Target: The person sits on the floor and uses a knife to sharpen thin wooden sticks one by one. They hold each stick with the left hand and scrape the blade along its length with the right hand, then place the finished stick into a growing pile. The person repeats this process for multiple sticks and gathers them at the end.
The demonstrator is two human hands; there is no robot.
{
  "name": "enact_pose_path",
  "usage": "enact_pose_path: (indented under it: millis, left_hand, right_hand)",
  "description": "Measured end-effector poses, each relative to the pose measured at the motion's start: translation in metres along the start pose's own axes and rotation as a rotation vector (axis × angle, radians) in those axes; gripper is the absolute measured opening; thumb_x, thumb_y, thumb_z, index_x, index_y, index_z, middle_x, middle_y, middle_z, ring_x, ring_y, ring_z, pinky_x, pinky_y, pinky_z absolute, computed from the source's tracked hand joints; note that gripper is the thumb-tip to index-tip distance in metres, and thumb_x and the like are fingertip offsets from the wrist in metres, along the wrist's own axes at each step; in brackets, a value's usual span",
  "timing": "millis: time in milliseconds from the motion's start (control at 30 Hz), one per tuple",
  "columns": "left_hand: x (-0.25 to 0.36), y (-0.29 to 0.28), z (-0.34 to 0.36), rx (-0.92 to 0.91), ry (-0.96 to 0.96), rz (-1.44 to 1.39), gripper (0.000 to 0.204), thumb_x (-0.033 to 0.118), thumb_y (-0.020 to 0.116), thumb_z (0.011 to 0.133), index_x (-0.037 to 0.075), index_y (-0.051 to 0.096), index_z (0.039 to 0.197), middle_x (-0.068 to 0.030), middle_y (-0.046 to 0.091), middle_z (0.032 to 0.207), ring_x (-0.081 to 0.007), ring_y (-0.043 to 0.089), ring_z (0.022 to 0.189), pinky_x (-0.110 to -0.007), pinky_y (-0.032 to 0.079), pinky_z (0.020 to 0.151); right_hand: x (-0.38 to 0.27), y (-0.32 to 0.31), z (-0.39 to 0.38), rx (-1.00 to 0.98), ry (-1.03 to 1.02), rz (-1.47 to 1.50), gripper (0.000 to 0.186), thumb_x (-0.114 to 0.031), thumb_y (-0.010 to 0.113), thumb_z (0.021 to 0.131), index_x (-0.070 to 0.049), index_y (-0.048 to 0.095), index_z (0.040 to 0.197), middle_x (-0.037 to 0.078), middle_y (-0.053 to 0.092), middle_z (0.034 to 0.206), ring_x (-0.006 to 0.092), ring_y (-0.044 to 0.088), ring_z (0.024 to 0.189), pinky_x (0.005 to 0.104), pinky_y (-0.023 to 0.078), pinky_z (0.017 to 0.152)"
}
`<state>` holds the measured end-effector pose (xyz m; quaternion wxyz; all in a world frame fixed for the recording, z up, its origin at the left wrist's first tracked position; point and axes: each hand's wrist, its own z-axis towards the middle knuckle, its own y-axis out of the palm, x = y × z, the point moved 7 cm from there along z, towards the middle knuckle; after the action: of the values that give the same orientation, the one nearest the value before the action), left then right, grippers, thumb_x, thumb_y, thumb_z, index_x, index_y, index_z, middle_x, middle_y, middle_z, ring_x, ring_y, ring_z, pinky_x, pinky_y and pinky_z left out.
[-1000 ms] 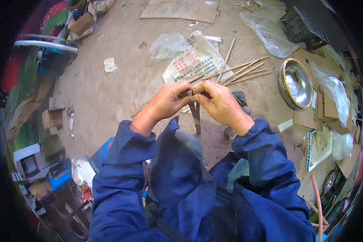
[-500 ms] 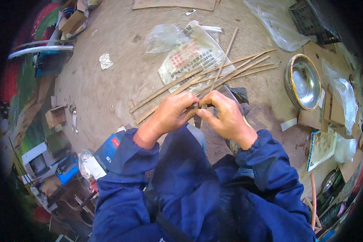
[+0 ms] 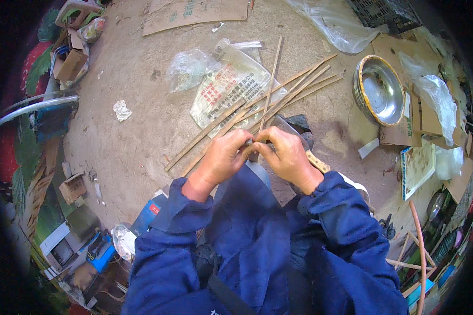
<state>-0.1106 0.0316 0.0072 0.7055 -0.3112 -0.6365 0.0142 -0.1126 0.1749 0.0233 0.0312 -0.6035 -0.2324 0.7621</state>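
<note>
My left hand [image 3: 223,157] and my right hand [image 3: 288,157] meet above my lap, fingers pinched close together. Between the fingertips shows a small greyish end of something; its kind is hidden by the fingers. Just beyond the hands, several thin wooden strips [image 3: 302,90] lie crossed on the floor. One upright strip [image 3: 271,84] runs down toward my fingers; whether they hold it I cannot tell. Beside my right hand a pale riveted handle [image 3: 318,161] sticks out, with a grey flat part partly hidden behind the hand.
A printed plastic sack [image 3: 231,86] lies under the strips, near a clear plastic bag [image 3: 190,69]. Stacked metal basins [image 3: 379,90] stand at right beside cardboard [image 3: 399,134] and a black crate [image 3: 386,13]. Boxes and a blue tool case [image 3: 101,254] clutter the left.
The view has shifted, so the floor things sit further left and some slightly higher or lower. My hands have drawn closer together at the fingertips, and the riveted handle shows more.
</note>
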Motion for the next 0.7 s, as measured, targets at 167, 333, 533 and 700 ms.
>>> enact_pose_path:
  millis: [167, 333, 533, 700]
  left_hand:
    - [0.003, 0.0, -0.023, 0.019, 0.031, -0.019, 0.021, 0.01, 0.075, 0.084, 0.006, 0.061, 0.1, -0.0128, 0.065, 0.089, -0.0365, 0.065, 0.079, -0.04, 0.051, 0.066]
    - [0.015, 0.002, -0.041, 0.084, 0.092, 0.035, 0.02, 0.011, 0.075, 0.084, 0.007, 0.061, 0.098, -0.0126, 0.065, 0.088, -0.0356, 0.065, 0.079, -0.04, 0.052, 0.066]
    - [0.018, -0.002, -0.058, 0.152, 0.073, 0.017, 0.017, 0.011, 0.074, 0.087, 0.007, 0.062, 0.098, -0.0122, 0.067, 0.089, -0.0297, 0.068, 0.076, -0.038, 0.053, 0.065]
    - [0.003, 0.001, -0.05, 0.07, -0.155, -0.038, 0.011, 0.005, 0.07, 0.092, 0.004, 0.062, 0.1, -0.01, 0.071, 0.094, -0.0151, 0.071, 0.094, -0.028, 0.055, 0.068]
  right_hand:
    - [-0.014, 0.004, -0.017, 0.016, -0.056, -0.017, 0.019, -0.01, 0.077, 0.083, -0.004, 0.061, 0.093, 0.015, 0.065, 0.082, 0.0345, 0.066, 0.075, 0.0399, 0.052, 0.064]
    - [-0.033, 0.006, -0.03, 0.032, -0.114, -0.027, 0.02, -0.008, 0.078, 0.081, -0.004, 0.062, 0.092, 0.014, 0.067, 0.084, 0.0332, 0.068, 0.076, 0.0381, 0.054, 0.066]
    - [-0.035, -0.01, -0.053, 0.076, -0.093, -0.068, 0.018, -0.007, 0.078, 0.082, -0.004, 0.064, 0.092, 0.014, 0.068, 0.085, 0.0316, 0.069, 0.077, 0.0363, 0.055, 0.066]
    - [-0.032, -0.038, -0.063, 0.11, -0.071, -0.061, 0.012, -0.007, 0.073, 0.085, -0.004, 0.064, 0.092, 0.015, 0.067, 0.083, 0.0325, 0.068, 0.075, 0.0378, 0.054, 0.066]
